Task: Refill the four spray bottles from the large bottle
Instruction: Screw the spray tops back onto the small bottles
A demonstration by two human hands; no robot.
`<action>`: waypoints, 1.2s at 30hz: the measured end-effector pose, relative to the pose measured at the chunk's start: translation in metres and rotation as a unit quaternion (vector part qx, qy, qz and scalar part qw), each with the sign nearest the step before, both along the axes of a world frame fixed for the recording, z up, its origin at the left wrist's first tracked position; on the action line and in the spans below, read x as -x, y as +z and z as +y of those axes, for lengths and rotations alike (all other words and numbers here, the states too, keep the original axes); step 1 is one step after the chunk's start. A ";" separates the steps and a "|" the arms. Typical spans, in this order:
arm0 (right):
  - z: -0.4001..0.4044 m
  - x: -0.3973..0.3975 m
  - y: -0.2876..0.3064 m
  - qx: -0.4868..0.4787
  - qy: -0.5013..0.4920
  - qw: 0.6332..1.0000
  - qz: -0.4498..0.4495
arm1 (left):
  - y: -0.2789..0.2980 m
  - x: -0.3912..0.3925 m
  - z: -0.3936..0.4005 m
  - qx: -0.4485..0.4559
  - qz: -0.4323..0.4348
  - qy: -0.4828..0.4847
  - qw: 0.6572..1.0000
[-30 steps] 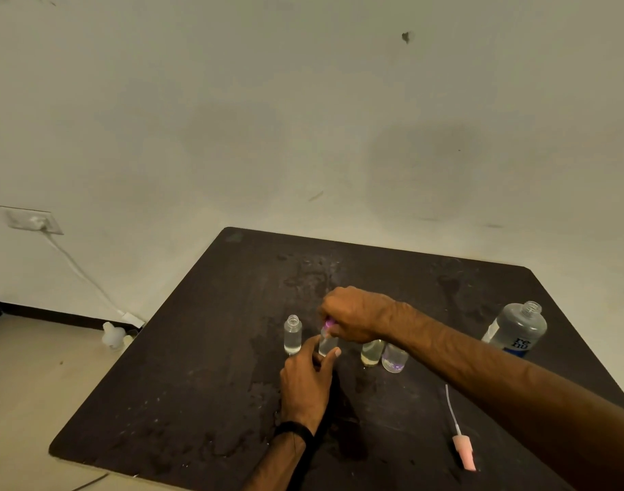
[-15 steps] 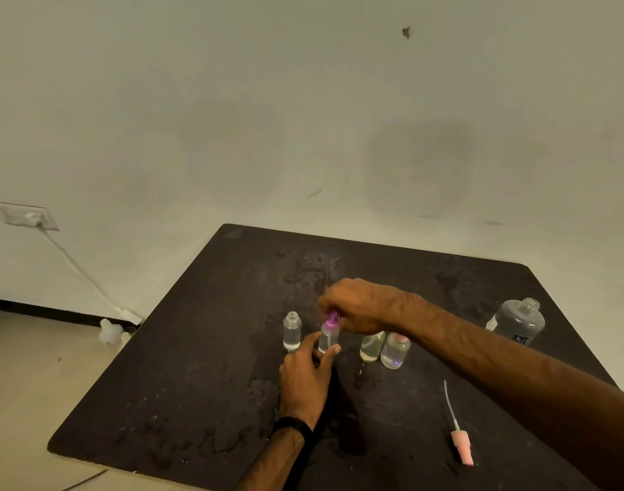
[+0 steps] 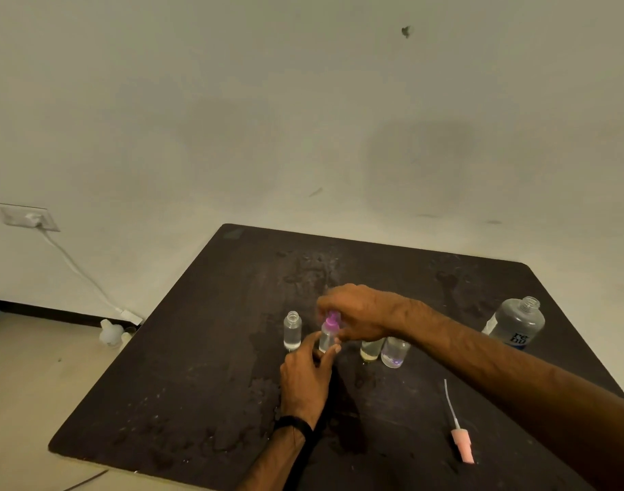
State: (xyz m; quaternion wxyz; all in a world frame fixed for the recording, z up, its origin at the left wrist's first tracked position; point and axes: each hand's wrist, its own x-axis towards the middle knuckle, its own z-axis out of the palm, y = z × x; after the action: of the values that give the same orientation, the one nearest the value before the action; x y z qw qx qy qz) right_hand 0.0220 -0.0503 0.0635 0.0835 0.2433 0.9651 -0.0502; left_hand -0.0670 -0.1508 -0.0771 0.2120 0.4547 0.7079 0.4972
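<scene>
Your left hand (image 3: 305,379) grips upright spray bottle (image 3: 327,337) | right hand (image 3: 356,313) pinches its purple cap (image 3: 332,320) from above | neck up

Bare home room: plain wall (image 3: 303,118), wall socket (image 3: 25,217), dark table (image 3: 214,349).

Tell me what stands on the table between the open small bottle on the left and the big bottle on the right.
In the head view, between the open small bottle and the large bottle stand three small bottles: the purple-capped one both hands hold, a yellowish one, and a clear one.
</scene>
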 end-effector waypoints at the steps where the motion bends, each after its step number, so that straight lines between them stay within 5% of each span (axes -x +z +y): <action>1: 0.001 0.001 -0.003 0.000 0.007 1.000 -0.002 | 0.000 0.000 0.000 0.000 -0.001 -0.002 1.000; 10: 0.002 0.000 -0.002 -0.102 -0.074 0.992 -0.019 | 0.001 0.002 -0.001 0.008 0.027 -0.008 1.000; 15: 0.000 0.004 0.004 0.024 -0.005 1.000 0.004 | -0.002 0.001 0.000 0.002 0.010 -0.005 1.000; 22: -0.005 0.007 0.008 -0.056 -0.065 0.993 -0.081 | 0.003 0.000 -0.002 0.006 0.017 -0.011 1.000; 25: -0.002 0.004 0.006 -0.105 -0.076 0.991 -0.043 | 0.004 0.000 -0.002 0.006 0.014 -0.015 1.000; 29: -0.001 0.004 0.005 -0.016 -0.021 0.999 -0.039 | 0.004 0.000 -0.002 0.006 0.007 -0.010 1.000; 36: -0.005 0.005 -0.004 -0.032 -0.042 0.998 -0.034 | 0.004 0.000 0.001 0.015 0.020 -0.007 1.000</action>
State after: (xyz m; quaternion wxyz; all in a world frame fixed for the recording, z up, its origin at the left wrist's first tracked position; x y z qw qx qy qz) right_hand 0.0172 -0.0555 0.0593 0.1065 0.2878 0.9516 -0.0146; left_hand -0.0674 -0.1499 -0.0728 0.2080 0.4661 0.7164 0.4757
